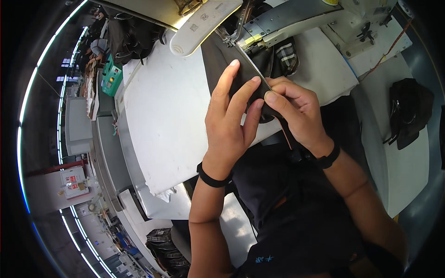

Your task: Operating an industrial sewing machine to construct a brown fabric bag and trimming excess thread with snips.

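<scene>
A dark fabric piece [214, 60] lies on the white sewing table, with a metal-toothed zipper [254, 66] running along it up to the needle area of a sewing machine [273, 28]. My left hand [230, 111] rests on the fabric beside the zipper, fingers stretched out and apart. Thumb and fingers of my right hand [296, 109] pinch the near end of the zipper. A brown-edged strip [283, 132] hangs down between my hands. Behind my right hand, a bit of plaid lining [286, 54] shows in the dark fabric.
A white elongated lamp-like housing [204, 25] hangs over the table [162, 116]. Dark bundled pieces [408, 111] sit on the right-hand surface. Further dark items [132, 39] and a green box [111, 76] stand at the far left. Folded plaid cloth [164, 248] lies lower left.
</scene>
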Tool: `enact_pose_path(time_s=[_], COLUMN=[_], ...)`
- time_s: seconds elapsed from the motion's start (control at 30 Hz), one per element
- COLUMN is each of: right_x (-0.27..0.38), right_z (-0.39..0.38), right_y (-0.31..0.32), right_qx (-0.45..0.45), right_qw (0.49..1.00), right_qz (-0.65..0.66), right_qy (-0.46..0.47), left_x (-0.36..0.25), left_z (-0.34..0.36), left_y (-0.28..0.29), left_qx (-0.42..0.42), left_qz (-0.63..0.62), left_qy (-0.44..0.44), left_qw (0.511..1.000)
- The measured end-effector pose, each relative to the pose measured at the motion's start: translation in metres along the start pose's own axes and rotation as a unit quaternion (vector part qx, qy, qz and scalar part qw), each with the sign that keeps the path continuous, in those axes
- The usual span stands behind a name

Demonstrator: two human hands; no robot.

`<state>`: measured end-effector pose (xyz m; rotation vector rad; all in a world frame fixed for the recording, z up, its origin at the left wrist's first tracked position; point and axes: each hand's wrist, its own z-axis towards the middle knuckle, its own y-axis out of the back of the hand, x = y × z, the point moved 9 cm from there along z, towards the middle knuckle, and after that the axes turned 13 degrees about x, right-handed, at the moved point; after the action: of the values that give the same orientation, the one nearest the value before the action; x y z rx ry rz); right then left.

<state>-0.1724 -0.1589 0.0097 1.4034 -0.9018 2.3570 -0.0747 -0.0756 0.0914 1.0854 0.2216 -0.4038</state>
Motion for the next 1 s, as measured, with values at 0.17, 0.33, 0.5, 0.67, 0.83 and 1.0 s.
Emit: enact_pose_path(time_s=[0.17, 0.33, 0.5, 0.67, 0.83, 1.0], right_x=[0.006, 0.006, -0.003, 0.001, 0.004, 0.007], right_z=[-0.001, 0.002, 0.001, 0.002, 0.002, 0.002], right_y=[-0.004, -0.004, 0.002, 0.0, -0.003, -0.004], right_qx=[-0.002, 0.005, 0.024, 0.02, 0.014, 0.019], right_qw=[1.0, 1.0, 0.999, 0.99, 0.987, 0.982], right_qz=[0.011, -0.013, -0.047, -0.129, -0.148, -0.171], right_qy=[-0.009, 0.007, -0.003, 0.053, 0.055, 0.072], left_x=[0.004, -0.002, 0.003, 0.046, 0.091, 0.102], left_z=[0.004, 0.007, 0.007, 0.017, 0.025, 0.026], left_y=[0.005, 0.005, 0.004, 0.013, -0.016, -0.026], left_qx=[0.032, 0.039, 0.043, -0.07, -0.028, 0.018], left_qz=[-0.033, 0.052, 0.029, -0.143, -0.415, -0.501], left_qy=[0.019, -0.033, -0.008, 0.143, 0.304, 0.335], left_qw=[0.999, 0.997, 0.999, 0.977, 0.857, 0.798])
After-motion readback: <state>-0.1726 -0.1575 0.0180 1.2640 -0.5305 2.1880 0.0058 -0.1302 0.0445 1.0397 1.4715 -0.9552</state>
